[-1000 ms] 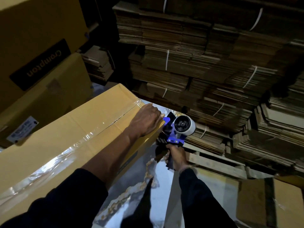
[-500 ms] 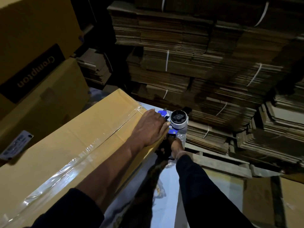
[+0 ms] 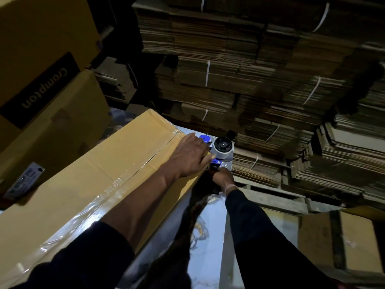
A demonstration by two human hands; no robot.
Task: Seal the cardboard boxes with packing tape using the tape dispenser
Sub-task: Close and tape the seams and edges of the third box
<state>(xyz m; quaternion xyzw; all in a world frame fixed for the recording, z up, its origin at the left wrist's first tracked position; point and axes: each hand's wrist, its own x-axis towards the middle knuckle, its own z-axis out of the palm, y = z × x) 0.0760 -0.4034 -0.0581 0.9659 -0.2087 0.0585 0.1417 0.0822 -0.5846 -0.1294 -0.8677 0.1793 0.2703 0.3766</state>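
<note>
Head view, dim storeroom. Long cardboard box (image 3: 87, 184) lies across the near left, one end toward the wall of strapped flat cartons (image 3: 239, 80). A strip of clear packing tape (image 3: 100, 197) runs along the centre seam of its top face, glossy and a little wrinkled near the camera end, reaching the far end of the box. Left hand (image 3: 190, 157) rests flat on the top at that far end, fingers straight and together, pressing the tape down over the edge. Right hand (image 3: 224, 178) is below the box edge, fingers wrapped round the handle of the blue tape dispenser (image 3: 218, 150); the roll faces up, just beside the left fingertips and against the end face of the box. Judgement: top seam on this box looks nearly done, with the run carried over the end; what seems left is tearing the tape off and rubbing down the tail on the end face, which is hidden from here. Stacked boxes at the far left, one marked Crompton (image 3: 41, 86), and another carton (image 3: 343, 243) at lower right; whether those are sealed I cannot tell.
</note>
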